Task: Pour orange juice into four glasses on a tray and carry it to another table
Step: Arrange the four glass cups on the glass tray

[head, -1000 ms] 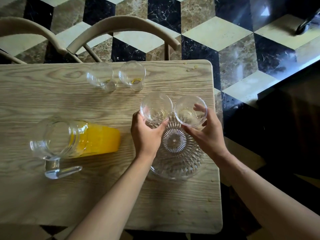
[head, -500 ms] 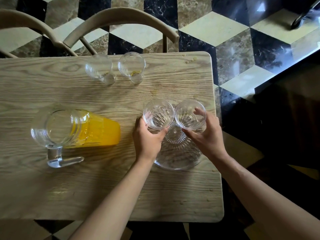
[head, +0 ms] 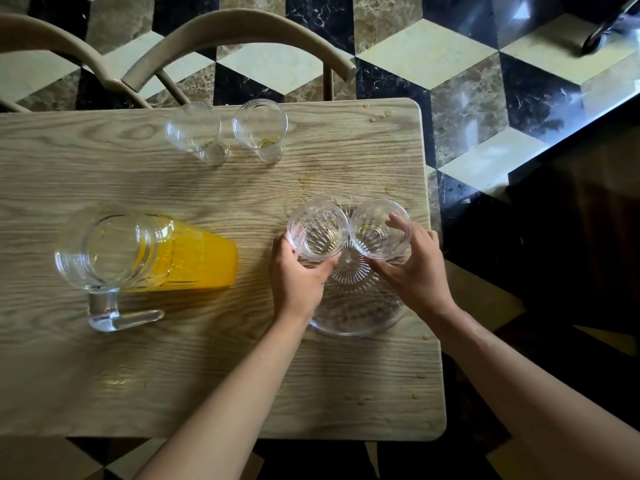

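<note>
A round clear ribbed tray [head: 356, 313] lies on the wooden table [head: 104, 375] near its right edge. Two empty glasses stand side by side on the tray's far part. My left hand [head: 299, 275] grips the left glass [head: 317, 230]. My right hand [head: 412, 268] holds the right glass [head: 380, 228], fingers round its far side. Two more empty glasses [head: 194, 131] [head: 260, 128] stand at the table's far edge. A glass jug [head: 138, 254] with orange juice stands to the left, its handle toward me.
Two curved chair backs [head: 242, 32] stand just beyond the table's far edge. The patterned marble floor [head: 467, 98] lies to the right. Small juice drops [head: 377, 116] mark the far right corner of the table.
Both hands have lowered the two glasses onto the far part of the tray. The view shifted slightly; the jug and the far glasses stayed put.
</note>
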Available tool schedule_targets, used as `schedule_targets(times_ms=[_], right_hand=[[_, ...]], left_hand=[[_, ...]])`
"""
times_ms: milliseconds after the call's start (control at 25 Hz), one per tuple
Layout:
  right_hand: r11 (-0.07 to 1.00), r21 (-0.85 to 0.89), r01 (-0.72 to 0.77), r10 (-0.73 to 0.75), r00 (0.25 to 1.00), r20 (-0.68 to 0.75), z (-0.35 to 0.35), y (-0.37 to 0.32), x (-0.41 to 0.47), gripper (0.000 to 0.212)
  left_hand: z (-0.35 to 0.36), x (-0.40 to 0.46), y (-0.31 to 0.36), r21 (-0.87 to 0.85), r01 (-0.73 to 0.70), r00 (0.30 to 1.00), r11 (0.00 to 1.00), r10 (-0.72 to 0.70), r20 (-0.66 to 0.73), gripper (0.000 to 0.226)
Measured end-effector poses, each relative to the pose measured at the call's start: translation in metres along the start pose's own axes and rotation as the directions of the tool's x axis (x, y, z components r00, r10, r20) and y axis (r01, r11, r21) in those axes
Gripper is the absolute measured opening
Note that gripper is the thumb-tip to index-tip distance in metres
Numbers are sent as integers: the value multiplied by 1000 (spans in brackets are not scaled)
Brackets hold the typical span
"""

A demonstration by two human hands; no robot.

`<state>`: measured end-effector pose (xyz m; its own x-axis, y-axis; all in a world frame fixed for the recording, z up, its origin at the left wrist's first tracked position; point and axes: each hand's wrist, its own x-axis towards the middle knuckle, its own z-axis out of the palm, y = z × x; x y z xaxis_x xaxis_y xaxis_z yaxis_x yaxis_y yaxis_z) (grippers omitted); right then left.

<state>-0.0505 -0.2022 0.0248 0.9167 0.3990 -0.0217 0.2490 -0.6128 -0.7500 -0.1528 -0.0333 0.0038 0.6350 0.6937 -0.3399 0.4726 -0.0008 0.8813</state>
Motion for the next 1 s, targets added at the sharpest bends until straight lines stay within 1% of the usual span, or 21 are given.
schedule_targets(times_ms=[160, 280, 360, 440, 520, 560, 640, 800, 1001], right_hand=[[1000, -14, -12, 12, 1000, 4, 0, -2, -3, 78], [999, -9, -53, 53, 998, 47, -3, -3, -5, 79], [998, -6, -57, 58, 995, 78, -5, -3, -5, 84], [997, -24, -78, 80, 991, 107, -9, -4, -7, 98], [993, -31, -114, 117, 985, 124, -14, -5, -11, 116], [992, -24, -127, 129, 984, 126, -17, -7, -13, 122], [989, -3, -146, 145, 981, 127, -23, -11, -18, 127], [990, 32, -136, 131, 984, 124, -41, -31, -29, 127], [996, 48, -73, 66, 988, 141, -65, -54, -29, 126]], left_hand=[[1, -3, 3, 43, -15, 1000, 999, 15, 2, 104], [1, -5, 3, 49, -1, 1000, 999, 1, -10, 105], [-3, -7, 8, 22, 25, 1000, 999, -25, -10, 112], [-7, -11, 13, 8, 43, 999, 999, -43, -1, 115], [-12, -17, 15, 31, 33, 999, 999, -33, 5, 115], [-16, -20, 15, 43, 25, 1000, 999, -25, 7, 115], [-25, -28, 16, 77, -12, 1000, 997, 12, 4, 116], [-47, -48, 30, 103, -81, 997, 991, 79, 22, 113], [-66, -74, 52, 204, -234, 969, 951, 245, -31, 112]])
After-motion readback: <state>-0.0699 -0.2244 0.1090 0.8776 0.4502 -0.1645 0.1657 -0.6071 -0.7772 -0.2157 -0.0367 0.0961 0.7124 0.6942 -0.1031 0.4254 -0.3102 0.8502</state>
